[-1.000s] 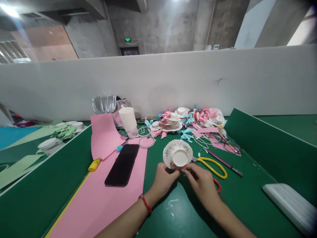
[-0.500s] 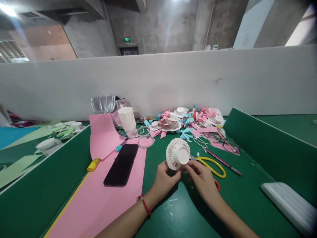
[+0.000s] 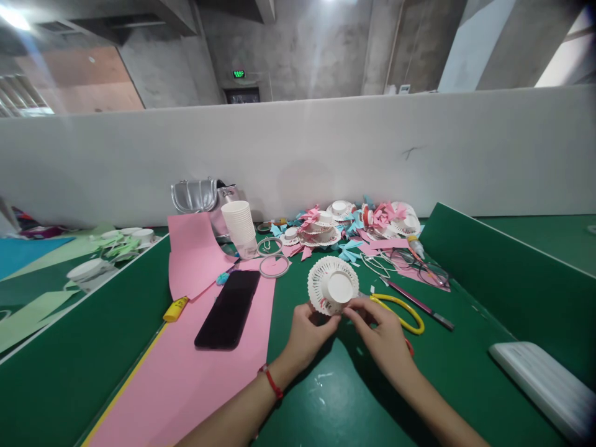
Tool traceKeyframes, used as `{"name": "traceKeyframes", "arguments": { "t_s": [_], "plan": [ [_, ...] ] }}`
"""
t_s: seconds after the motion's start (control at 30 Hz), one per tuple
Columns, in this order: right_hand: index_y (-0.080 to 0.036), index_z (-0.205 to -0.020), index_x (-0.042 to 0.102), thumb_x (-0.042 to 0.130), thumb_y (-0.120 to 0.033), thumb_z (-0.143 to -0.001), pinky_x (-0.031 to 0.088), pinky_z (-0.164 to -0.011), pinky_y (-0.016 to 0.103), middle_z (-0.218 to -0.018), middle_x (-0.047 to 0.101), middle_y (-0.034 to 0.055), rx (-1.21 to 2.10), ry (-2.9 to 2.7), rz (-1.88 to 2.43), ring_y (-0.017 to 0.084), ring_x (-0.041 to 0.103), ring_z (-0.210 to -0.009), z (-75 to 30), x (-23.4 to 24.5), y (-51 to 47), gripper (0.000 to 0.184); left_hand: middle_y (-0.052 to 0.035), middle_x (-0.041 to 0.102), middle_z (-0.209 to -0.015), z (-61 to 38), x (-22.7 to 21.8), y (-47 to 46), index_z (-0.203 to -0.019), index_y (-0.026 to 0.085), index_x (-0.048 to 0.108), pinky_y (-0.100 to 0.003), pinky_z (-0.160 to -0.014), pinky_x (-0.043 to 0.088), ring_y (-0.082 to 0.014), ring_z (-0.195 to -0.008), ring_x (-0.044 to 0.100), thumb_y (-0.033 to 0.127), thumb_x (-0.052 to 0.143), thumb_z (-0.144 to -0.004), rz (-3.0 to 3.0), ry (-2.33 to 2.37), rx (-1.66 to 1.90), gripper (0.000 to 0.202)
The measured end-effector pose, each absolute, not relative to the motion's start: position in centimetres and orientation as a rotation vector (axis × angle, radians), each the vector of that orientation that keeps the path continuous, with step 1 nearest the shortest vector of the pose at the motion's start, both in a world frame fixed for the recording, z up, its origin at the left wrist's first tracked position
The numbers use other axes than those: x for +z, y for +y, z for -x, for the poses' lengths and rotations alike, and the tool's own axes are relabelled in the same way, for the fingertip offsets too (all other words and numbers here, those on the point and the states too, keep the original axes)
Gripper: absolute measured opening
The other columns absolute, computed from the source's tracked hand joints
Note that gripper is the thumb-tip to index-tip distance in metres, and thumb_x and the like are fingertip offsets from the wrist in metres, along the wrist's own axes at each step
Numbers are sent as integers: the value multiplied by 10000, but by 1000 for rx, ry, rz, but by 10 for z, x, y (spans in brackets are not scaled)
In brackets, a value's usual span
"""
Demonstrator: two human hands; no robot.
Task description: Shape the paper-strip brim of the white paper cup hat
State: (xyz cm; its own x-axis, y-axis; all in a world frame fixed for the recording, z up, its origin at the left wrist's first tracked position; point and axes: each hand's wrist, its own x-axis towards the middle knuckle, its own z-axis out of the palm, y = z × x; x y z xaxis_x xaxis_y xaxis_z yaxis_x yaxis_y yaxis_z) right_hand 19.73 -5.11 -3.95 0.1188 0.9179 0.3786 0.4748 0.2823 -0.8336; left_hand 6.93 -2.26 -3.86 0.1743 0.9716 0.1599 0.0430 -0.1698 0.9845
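Observation:
A white paper-cup hat (image 3: 333,288) with a fringed, curled brim is held just above the green table (image 3: 335,397), its round base facing me. My left hand (image 3: 305,335) pinches the brim's lower left edge. My right hand (image 3: 379,335) pinches the lower right edge, fingers closed on the paper strips. A red cord circles my left wrist.
Yellow-handled scissors (image 3: 403,310) lie right of the hat, a pen (image 3: 416,304) beyond. A black phone (image 3: 228,308) rests on pink paper (image 3: 195,372). A cup stack (image 3: 241,228), silver bag (image 3: 198,194), finished hats and scraps (image 3: 358,226) line the back wall. A white object (image 3: 544,385) lies at right.
The hat tilted to the right half a second ago and has since turned back so its base faces me again. Both hands stayed on its lower brim.

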Motion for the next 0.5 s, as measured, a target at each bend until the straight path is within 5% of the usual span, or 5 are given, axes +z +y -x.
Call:
{"name": "traceKeyframes", "arguments": {
  "t_s": [0.5],
  "plan": [
    [-190,-761,600,478,-192,-779,457,-663,283,-776,652,51,399,-1613,1246,192,596,-744,-195,-43,-54,122,-93,682,-826,-70,-42,-23,-791,80,636,-266,-685,473,-193,-750,608,160,617,-594,-1450,1010,1162,213]
  ]
}}
